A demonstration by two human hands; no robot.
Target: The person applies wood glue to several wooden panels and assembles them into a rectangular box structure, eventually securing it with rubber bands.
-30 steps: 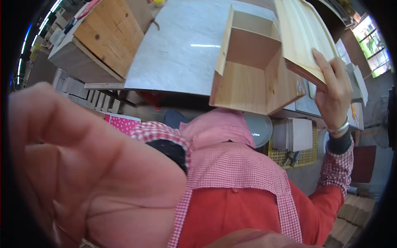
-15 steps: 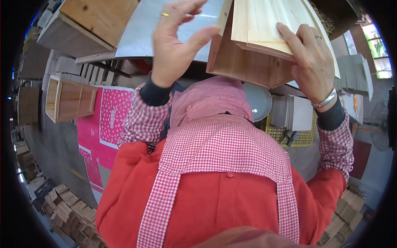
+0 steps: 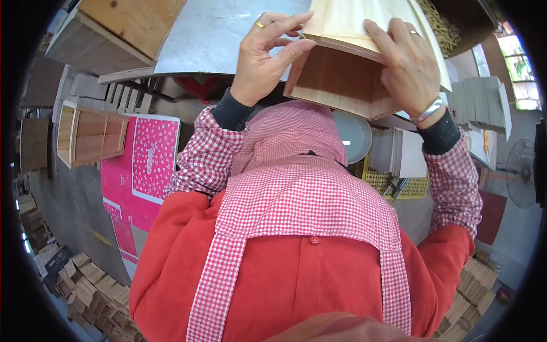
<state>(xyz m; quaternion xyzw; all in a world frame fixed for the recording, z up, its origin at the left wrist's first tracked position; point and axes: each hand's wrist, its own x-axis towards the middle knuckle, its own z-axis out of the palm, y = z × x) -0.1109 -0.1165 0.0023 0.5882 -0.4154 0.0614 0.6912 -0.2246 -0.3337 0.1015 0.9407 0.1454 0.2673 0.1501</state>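
Note:
A pale wooden box [image 3: 342, 82] sits at the top of the view, its open side facing me. A lighter wooden panel [image 3: 347, 28] lies across its top. My left hand [image 3: 268, 57] has thumb and fingertips closed at the panel's left front corner. Over the right part of the panel's front edge curls my right hand [image 3: 407, 71], its fingers on top and the thumb hidden below. The far part of the box lies outside the picture.
The box rests by a grey-white tabletop [image 3: 199, 40]. A larger wooden box [image 3: 114, 34] stands at the left. Below are another wooden box [image 3: 97, 134], pink printed sheets [image 3: 156, 154], a pale round basin [image 3: 353, 137] and a yellow crate [image 3: 413, 188]. Stacked boards [image 3: 484, 105] are at the right.
My left hand has come down and right from the air onto the panel's corner. The panel has shifted left to lie more squarely over the box, and my right hand moved left with it.

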